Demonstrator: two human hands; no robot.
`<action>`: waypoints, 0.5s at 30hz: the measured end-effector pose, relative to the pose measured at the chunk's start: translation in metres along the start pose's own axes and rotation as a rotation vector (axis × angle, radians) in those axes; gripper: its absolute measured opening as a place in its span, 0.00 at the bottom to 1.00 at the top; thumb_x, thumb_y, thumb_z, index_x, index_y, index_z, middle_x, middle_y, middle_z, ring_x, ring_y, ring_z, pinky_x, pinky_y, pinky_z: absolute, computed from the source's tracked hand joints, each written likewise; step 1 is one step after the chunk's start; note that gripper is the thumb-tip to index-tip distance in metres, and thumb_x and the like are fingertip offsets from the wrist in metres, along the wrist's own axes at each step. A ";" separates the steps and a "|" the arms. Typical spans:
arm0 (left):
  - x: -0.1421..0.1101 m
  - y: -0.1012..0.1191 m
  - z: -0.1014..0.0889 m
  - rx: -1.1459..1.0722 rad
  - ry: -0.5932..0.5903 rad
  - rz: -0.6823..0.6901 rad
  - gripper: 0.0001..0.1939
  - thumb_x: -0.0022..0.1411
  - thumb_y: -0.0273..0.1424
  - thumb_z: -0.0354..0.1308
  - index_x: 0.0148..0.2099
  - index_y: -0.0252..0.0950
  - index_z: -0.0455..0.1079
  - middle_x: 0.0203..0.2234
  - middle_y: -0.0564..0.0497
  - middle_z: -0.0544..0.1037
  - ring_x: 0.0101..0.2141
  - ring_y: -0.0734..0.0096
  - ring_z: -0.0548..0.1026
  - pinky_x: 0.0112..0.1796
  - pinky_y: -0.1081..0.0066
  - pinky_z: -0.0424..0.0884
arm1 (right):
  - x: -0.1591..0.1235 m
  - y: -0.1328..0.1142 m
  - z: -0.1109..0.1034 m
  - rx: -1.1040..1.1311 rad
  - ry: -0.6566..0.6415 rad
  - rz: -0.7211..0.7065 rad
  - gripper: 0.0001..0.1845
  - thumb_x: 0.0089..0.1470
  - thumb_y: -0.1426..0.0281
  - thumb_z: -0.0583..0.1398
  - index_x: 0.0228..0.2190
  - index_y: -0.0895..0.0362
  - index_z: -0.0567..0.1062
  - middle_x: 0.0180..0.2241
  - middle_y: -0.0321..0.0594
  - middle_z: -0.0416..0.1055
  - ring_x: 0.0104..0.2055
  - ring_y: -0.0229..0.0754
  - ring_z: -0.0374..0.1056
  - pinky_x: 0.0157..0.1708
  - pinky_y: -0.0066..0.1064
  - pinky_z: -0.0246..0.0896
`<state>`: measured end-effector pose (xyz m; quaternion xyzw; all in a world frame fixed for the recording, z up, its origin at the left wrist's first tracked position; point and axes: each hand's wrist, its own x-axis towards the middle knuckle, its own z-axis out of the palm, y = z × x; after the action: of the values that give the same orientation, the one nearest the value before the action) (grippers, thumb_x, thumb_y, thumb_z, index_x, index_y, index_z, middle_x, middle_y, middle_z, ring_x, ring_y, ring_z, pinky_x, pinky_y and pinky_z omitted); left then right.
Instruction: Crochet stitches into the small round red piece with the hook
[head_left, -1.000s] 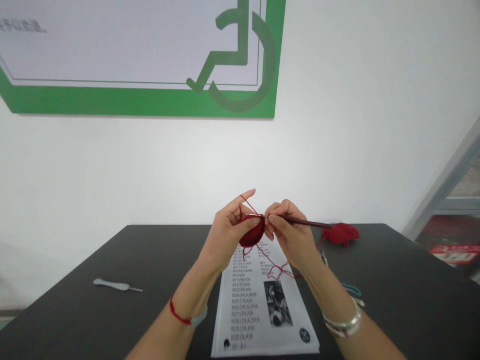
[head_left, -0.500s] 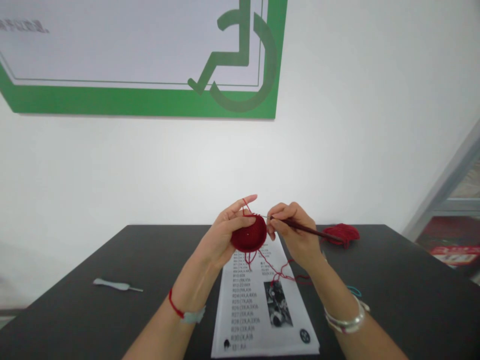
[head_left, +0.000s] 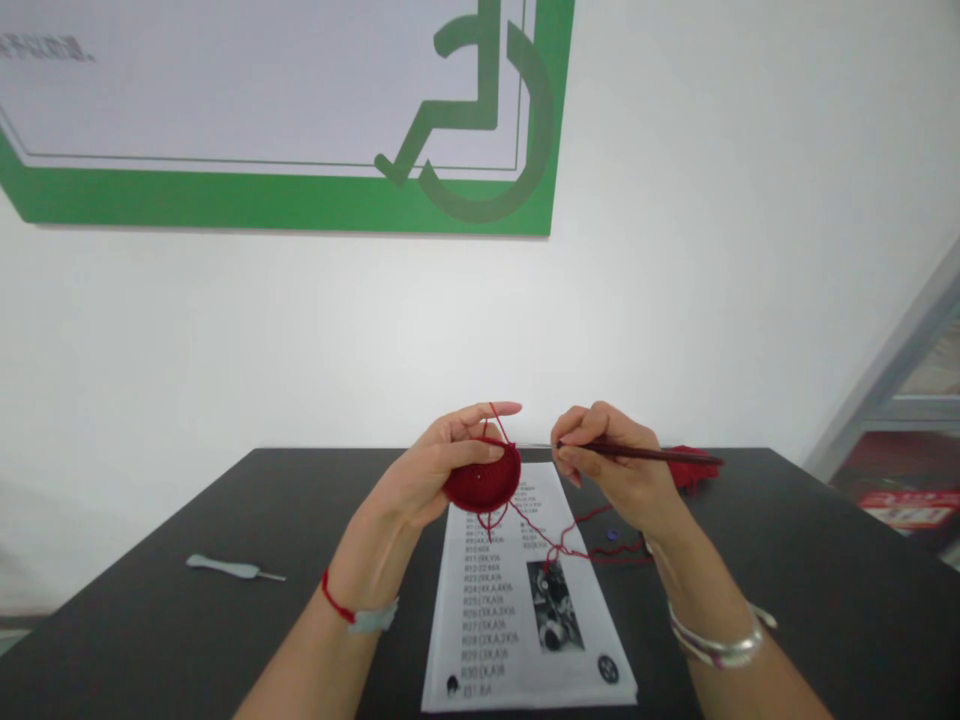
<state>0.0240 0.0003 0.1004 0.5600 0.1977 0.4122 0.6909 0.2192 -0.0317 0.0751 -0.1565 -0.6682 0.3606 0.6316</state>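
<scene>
Pinched in my left hand point(head_left: 442, 458) is a round, dark red crochet piece point(head_left: 487, 482), thumb on its near face. A strand of red yarn runs up over the raised index finger. My right hand point(head_left: 611, 460) grips a crochet hook point(head_left: 645, 453) with a dark reddish-brown handle, held almost level. Its thin metal shaft points left, with the tip at the upper right edge of the piece. Loose red yarn point(head_left: 551, 548) trails from below the piece across the paper to the right, passing behind my right wrist.
A printed pattern sheet point(head_left: 487, 600) lies on the dark table point(head_left: 315, 620) beneath my hands. A red yarn ball point(head_left: 694, 472) sits behind my right hand. At left lies a pale-handled hook point(head_left: 232, 568). A small blue-purple item point(head_left: 613, 536) is right of the sheet. A green-framed sign point(head_left: 300, 205) hangs on the wall.
My right hand has moved right with the hook, which now lies more level and shows more metal shaft. My left hand and the crochet piece have shifted slightly left and down.
</scene>
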 end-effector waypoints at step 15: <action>0.000 0.000 -0.011 -0.003 -0.133 -0.168 0.20 0.43 0.20 0.65 0.43 0.32 0.77 0.25 0.51 0.75 0.24 0.77 0.69 0.25 0.77 0.61 | -0.001 -0.005 -0.008 0.042 -0.125 0.090 0.06 0.50 0.76 0.66 0.27 0.55 0.73 0.30 0.35 0.71 0.21 0.29 0.61 0.19 0.24 0.56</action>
<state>0.0160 0.0075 0.0969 0.5665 0.1969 0.3152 0.7355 0.2282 -0.0336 0.0777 -0.1507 -0.6908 0.4116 0.5750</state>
